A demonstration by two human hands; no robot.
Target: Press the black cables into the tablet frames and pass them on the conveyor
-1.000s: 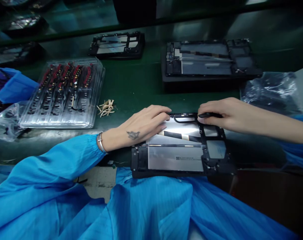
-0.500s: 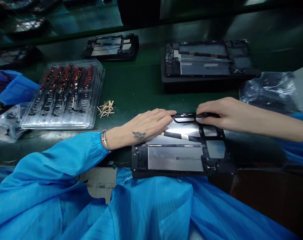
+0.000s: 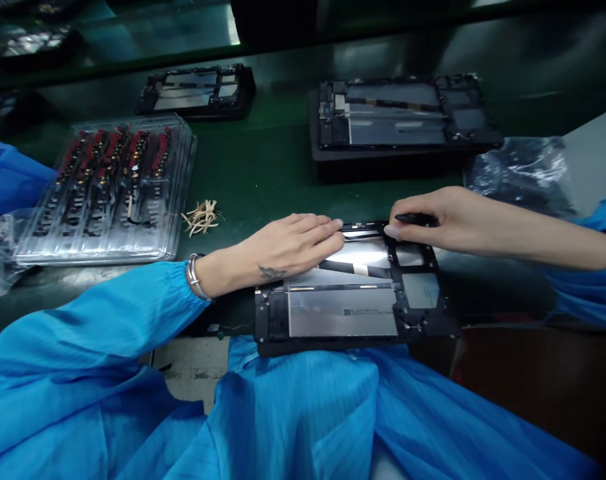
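Close in front of me lies an opened tablet-like device (image 3: pixel 343 313), with a silver panel in a black frame. My left hand (image 3: pixel 300 245) rests flat across its far left part, fingers stretched toward the far edge. At the far edge, right of the middle, my right hand (image 3: pixel 423 217) pinches a slim black pen-like tool (image 3: pixel 417 219); its tip is hidden by the fingers. A thin black cable (image 3: pixel 365 235) runs along the far edge between my two hands.
Stacked clear trays (image 3: pixel 103 193) of small circuit parts stand at the left, beside a pile of pale strips (image 3: pixel 203 217). Behind are another open device (image 3: pixel 397 113) on a black block and a smaller-looking one (image 3: pixel 195 90). Crumpled clear plastic (image 3: pixel 520 173) lies at right, a blue bin (image 3: pixel 13 177) far left.
The cable's loop, which bowed out over the silver panel, now lies flatter along the far edge. My right hand stays at that edge with the tool. The whole view has shifted slightly.
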